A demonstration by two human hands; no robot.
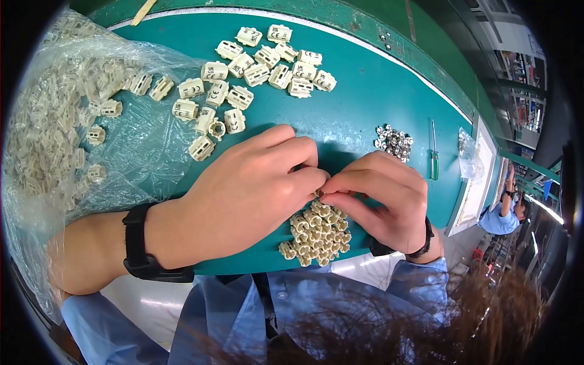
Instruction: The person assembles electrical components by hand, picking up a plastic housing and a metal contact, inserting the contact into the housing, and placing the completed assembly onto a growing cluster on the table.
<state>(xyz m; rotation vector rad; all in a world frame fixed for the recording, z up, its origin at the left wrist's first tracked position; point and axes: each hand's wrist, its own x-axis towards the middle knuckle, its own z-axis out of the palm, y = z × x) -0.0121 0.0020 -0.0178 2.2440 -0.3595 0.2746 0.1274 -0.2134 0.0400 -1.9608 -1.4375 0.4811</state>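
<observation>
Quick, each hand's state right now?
Left hand: curled inward; its fingertips are hidden, so anything held can't be told.
Right hand: closed in a pinch; what's between the tips can't be made out.

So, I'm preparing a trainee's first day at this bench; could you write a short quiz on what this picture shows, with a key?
1. Multiple choice: What lies just right of the heap of small silver metal parts?
a) A pair of scissors
b) A slim screwdriver with a green handle
c) A roll of tape

2. True or false: The crumpled clear plastic bag of cream parts lies on the left side.

3. Short answer: The left hand and right hand meet at which edge, as pictured, of the compact cluster of small cream pieces?

Key: 1. b; 2. True; 3. The upper edge.
</observation>
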